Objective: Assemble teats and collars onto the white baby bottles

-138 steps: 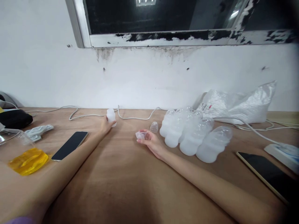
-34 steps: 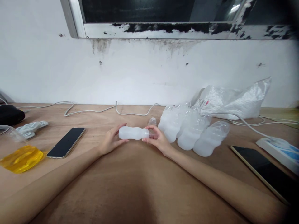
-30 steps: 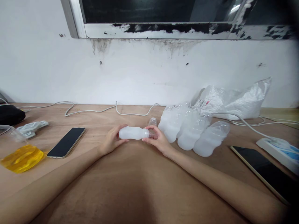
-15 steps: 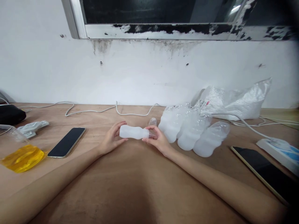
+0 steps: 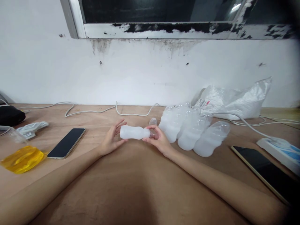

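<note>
A small frosted white plastic bottle point(image 5: 133, 132) with a clear cap lies sideways between my hands, its capped end to the right. My right hand point(image 5: 157, 137) grips it at the neck and cap, thumb below and fingers above. Around the base end is my left hand point(image 5: 114, 139), its fingers spread and the thumb close to the bottle's lower edge; whether the thumb touches it I cannot tell. Just behind my right fingers sits a clear cap-like piece point(image 5: 153, 121). Several similar capped bottles point(image 5: 193, 136) lie in a group to the right of my right hand.
On the left are a phone point(image 5: 67, 143), a clear container with yellow liquid point(image 5: 22, 159), white packets point(image 5: 31, 128) and a black pouch point(image 5: 11, 115). A plastic bag point(image 5: 234, 101), a power strip point(image 5: 280, 153) and a dark tablet-like device point(image 5: 262, 172) lie right. A white cable point(image 5: 133, 114) runs along the wall.
My left fingers have lifted and spread slightly away from the bottle's base. The bottle and my right hand have hardly moved.
</note>
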The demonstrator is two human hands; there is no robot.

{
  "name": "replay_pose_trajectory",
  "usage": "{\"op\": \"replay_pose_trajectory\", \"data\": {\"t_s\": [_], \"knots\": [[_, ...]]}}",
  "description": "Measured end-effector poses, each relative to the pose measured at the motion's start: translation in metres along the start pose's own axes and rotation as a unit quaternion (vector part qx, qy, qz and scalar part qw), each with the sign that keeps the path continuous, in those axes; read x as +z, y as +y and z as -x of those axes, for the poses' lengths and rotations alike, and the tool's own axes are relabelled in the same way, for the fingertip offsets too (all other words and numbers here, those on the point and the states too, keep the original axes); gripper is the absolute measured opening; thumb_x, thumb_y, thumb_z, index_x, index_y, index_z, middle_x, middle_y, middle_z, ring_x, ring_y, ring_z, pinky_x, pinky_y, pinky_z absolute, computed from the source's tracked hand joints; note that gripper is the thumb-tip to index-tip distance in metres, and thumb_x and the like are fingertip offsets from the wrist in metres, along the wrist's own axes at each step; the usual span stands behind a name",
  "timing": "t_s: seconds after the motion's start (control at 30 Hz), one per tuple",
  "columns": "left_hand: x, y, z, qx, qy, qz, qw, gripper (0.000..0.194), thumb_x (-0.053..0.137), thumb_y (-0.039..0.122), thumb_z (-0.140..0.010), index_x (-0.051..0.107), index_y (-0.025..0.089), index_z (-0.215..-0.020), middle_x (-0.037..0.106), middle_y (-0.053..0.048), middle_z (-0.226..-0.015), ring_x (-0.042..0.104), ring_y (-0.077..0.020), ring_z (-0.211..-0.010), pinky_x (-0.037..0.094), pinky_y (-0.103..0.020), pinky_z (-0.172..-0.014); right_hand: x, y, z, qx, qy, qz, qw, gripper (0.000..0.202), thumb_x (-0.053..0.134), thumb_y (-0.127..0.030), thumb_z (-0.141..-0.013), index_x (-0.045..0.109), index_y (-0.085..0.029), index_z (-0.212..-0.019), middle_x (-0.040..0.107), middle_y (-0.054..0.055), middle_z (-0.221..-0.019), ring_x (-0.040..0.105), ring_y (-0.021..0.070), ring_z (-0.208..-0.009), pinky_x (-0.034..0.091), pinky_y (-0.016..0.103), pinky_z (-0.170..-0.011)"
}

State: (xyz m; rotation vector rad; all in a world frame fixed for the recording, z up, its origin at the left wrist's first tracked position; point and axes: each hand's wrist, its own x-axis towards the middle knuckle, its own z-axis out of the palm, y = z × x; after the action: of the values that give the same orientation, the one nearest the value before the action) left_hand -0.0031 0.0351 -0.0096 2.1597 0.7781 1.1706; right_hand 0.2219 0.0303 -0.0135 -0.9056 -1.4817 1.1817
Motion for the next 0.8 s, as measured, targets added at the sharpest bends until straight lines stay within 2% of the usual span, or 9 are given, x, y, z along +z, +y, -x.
{"op": "replay_pose_trajectory", "data": {"t_s": [0.1,0.2,0.27,0.37,0.47,0.53,0.6,0.7,0.8], "knots": [[-0.001,-0.001,-0.001,-0.042,0.000,-0.010,0.999,0.072,0.060,0.032,-0.071,0.020,0.020,-0.131,0.030,-0.013,-0.135,0.032,-0.0252,-0.122,0.032,-0.040,-0.099,0.002,-0.001,0.000,-0.010,0.008,0.010,1.000,0.042,0.071,-0.021,-0.055,0.046,-0.024,-0.089,0.053,-0.001,-0.097,0.052,0.0079,-0.062,0.044,0.024,-0.061],[-0.004,-0.004,-0.001,-0.110,-0.008,-0.036,0.993,0.046,0.042,0.037,-0.082,0.037,0.017,-0.124,0.047,-0.011,-0.123,0.043,-0.0252,-0.113,0.032,-0.042,-0.097,0.003,-0.002,0.001,-0.014,0.013,0.022,1.000,0.042,0.071,-0.021,-0.055,0.046,-0.024,-0.088,0.054,-0.002,-0.093,0.051,0.0073,-0.060,0.044,0.023,-0.059],[-0.005,-0.006,-0.001,-0.139,-0.019,-0.031,0.990,0.040,0.035,0.038,-0.086,0.043,0.018,-0.119,0.055,-0.009,-0.112,0.049,-0.0244,-0.106,0.036,-0.043,-0.093,0.002,-0.001,0.000,-0.017,0.015,0.025,0.999,0.042,0.071,-0.021,-0.055,0.046,-0.024,-0.089,0.053,-0.001,-0.095,0.052,0.0075,-0.061,0.044,0.023,-0.059],[-0.004,-0.007,-0.002,-0.110,-0.023,0.004,0.994,0.044,0.047,0.035,-0.080,0.039,0.019,-0.121,0.053,-0.008,-0.113,0.050,-0.0231,-0.104,0.040,-0.039,-0.090,0.000,0.000,0.000,-0.012,0.011,0.018,1.000,0.042,0.070,-0.023,-0.056,0.046,-0.025,-0.090,0.054,-0.001,-0.095,0.054,0.0091,-0.064,0.045,0.024,-0.061],[-0.003,-0.005,-0.003,-0.045,-0.015,0.044,0.998,0.055,0.057,0.028,-0.074,0.034,0.022,-0.124,0.039,-0.009,-0.129,0.043,-0.0221,-0.114,0.037,-0.036,-0.094,0.001,0.000,0.000,-0.010,0.009,0.025,1.000,0.043,0.071,-0.024,-0.055,0.045,-0.024,-0.090,0.055,-0.001,-0.092,0.055,0.0098,-0.064,0.046,0.025,-0.061],[-0.002,-0.004,-0.002,-0.034,-0.013,0.053,0.998,0.063,0.061,0.026,-0.071,0.030,0.024,-0.126,0.032,-0.009,-0.134,0.039,-0.0224,-0.117,0.034,-0.036,-0.097,0.002,-0.002,0.001,-0.017,0.008,0.043,0.999,0.043,0.071,-0.025,-0.055,0.045,-0.024,-0.089,0.054,0.000,-0.093,0.055,0.0096,-0.064,0.046,0.025,-0.061],[-0.002,-0.005,-0.002,-0.065,-0.009,0.048,0.997,0.061,0.058,0.028,-0.074,0.028,0.022,-0.127,0.039,-0.010,-0.130,0.043,-0.0229,-0.114,0.035,-0.038,-0.096,0.003,-0.003,0.001,-0.031,0.011,0.062,0.998,0.042,0.071,-0.026,-0.056,0.045,-0.023,-0.089,0.053,0.000,-0.096,0.054,0.0090,-0.064,0.045,0.024,-0.061],[-0.003,-0.009,-0.002,-0.130,-0.011,0.022,0.991,0.044,0.047,0.035,-0.081,0.038,0.017,-0.120,0.054,-0.010,-0.112,0.052,-0.0230,-0.101,0.041,-0.040,-0.088,0.002,-0.002,0.001,-0.049,0.016,0.087,0.995,0.041,0.071,-0.026,-0.056,0.047,-0.023,-0.089,0.053,0.000,-0.097,0.053,0.0091,-0.067,0.045,0.023,-0.062],[-0.004,-0.012,-0.002,-0.118,-0.023,0.008,0.993,0.044,0.053,0.034,-0.077,0.042,0.017,-0.115,0.058,-0.009,-0.106,0.054,-0.0222,-0.097,0.044,-0.038,-0.083,0.000,-0.001,0.000,-0.039,0.015,0.096,0.994,0.041,0.071,-0.026,-0.056,0.049,-0.022,-0.089,0.053,0.001,-0.098,0.053,0.0090,-0.065,0.045,0.023,-0.061]]}}
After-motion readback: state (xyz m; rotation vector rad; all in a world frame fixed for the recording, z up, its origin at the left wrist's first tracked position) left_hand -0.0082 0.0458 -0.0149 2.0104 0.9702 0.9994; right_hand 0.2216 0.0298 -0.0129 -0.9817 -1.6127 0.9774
